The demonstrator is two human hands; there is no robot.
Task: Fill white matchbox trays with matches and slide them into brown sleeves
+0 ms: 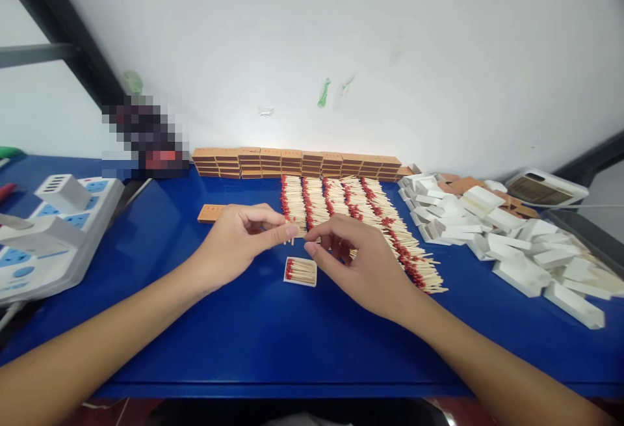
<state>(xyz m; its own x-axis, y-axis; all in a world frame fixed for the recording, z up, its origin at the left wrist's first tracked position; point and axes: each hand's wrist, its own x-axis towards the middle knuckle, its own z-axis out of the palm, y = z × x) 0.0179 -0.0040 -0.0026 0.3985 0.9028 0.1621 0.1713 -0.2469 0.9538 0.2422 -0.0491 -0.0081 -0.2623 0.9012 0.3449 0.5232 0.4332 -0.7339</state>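
Observation:
My left hand (244,237) and my right hand (358,260) meet over the blue table (244,335), fingertips pinched together on a small bunch of red-tipped matches (297,234). Just below them lies an open white matchbox tray (300,271) with matches in it. Behind the hands, rows of loose matches (361,218) are spread out toward the wall. A single brown matchbox sleeve (210,213) lies flat to the left of my left hand.
Stacked brown matchboxes (297,163) line the wall. A heap of white trays and brown sleeves (511,237) fills the right side. White power strips (53,231) sit at the left, and a flat device (546,188) lies at the far right.

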